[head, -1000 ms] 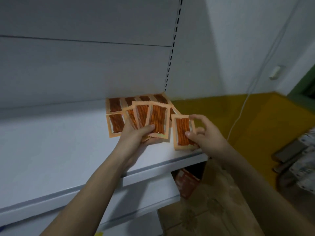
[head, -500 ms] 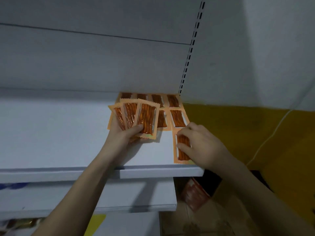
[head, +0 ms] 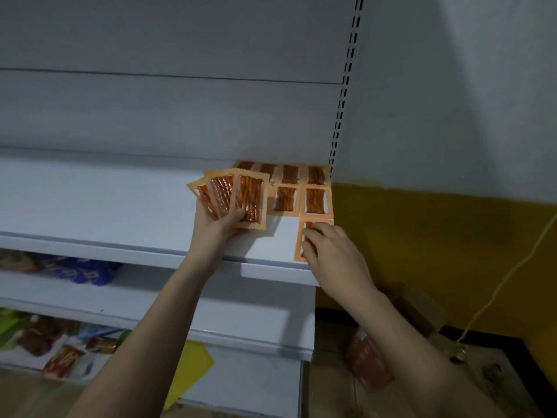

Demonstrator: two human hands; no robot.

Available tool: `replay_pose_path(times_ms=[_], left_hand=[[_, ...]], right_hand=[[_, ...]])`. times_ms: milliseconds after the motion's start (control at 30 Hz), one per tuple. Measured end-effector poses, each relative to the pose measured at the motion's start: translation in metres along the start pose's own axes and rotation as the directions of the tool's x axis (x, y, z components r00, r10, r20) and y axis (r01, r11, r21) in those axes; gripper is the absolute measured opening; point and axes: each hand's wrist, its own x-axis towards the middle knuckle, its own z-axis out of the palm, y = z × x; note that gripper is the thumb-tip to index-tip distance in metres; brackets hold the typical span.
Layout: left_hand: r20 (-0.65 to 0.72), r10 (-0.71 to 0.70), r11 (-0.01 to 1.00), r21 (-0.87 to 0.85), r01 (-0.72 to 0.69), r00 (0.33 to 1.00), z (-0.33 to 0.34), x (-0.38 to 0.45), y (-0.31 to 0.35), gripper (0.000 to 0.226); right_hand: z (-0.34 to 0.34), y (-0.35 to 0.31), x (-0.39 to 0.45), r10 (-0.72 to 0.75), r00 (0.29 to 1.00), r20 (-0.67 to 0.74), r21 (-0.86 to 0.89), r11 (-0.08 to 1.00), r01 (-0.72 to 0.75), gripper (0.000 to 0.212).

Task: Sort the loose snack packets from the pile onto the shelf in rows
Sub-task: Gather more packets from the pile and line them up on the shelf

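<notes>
Orange snack packets with brown sticks lie in rows (head: 315, 200) at the right end of the white shelf (head: 105, 212), against the back panel. My left hand (head: 215, 226) holds a fan of three such packets (head: 233, 197) above the shelf, thumb across the front one. My right hand (head: 327, 251) presses its fingers flat on one packet (head: 303, 236) lying at the shelf's front right corner, just below the rows. That packet is mostly hidden under the fingers.
Lower shelves (head: 247, 315) jut out beneath, with blue (head: 81, 271) and mixed packets (head: 60, 357) at the left. A slotted upright (head: 343, 95) marks the shelf's right end. A yellow wall (head: 437, 236), a white cable (head: 497, 288) and cardboard boxes (head: 391, 372) lie to the right.
My right hand has brought the single packet down onto the shelf's front right corner and now presses it flat. The view has tilted upward; my left hand keeps the fan.
</notes>
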Motion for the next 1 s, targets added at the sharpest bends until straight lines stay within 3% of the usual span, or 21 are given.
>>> replay_pose_path(times_ms=[300,500,633,700,733,800,867,1000], left_hand=[[-0.005,-0.029,1.000,0.001,0.029,1.000,0.002,-0.001,0.000,0.058],[0.059,-0.030,0.997,-0.071,0.035,0.998,-0.001,0.000,0.002,0.059],[0.121,-0.030,0.997,-0.072,0.039,0.992,-0.005,0.006,-0.005,0.044],[0.161,-0.024,0.996,-0.081,0.037,0.987,-0.008,0.011,-0.009,0.048],[0.174,-0.034,0.995,-0.090,0.050,0.984,-0.008,0.012,-0.010,0.053],[0.200,-0.075,0.989,-0.107,0.098,0.977,-0.011,0.013,-0.009,0.060],[0.250,-0.085,0.986,-0.119,0.118,0.965,-0.014,0.017,-0.009,0.056],[0.341,-0.062,0.988,-0.109,0.105,0.938,-0.017,0.014,-0.004,0.055]], right_hand=[[-0.006,-0.005,-0.001,-0.005,0.999,0.039,-0.005,1.000,0.005,0.036],[-0.010,-0.013,0.005,0.019,0.997,0.081,-0.060,0.998,-0.014,0.039],[-0.011,-0.019,0.006,0.084,0.989,0.120,-0.106,0.992,-0.071,0.038],[-0.013,-0.022,0.007,0.105,0.993,0.060,-0.106,0.989,-0.099,0.038],[-0.014,-0.025,0.009,0.115,0.993,-0.006,-0.052,0.992,-0.116,0.038],[-0.016,-0.038,0.012,0.200,0.973,-0.118,0.224,0.960,-0.170,0.037],[-0.016,-0.056,0.018,0.322,0.941,-0.109,0.532,0.818,-0.218,0.038],[-0.009,-0.086,0.029,0.419,0.907,-0.043,0.717,0.645,-0.264,0.049]])
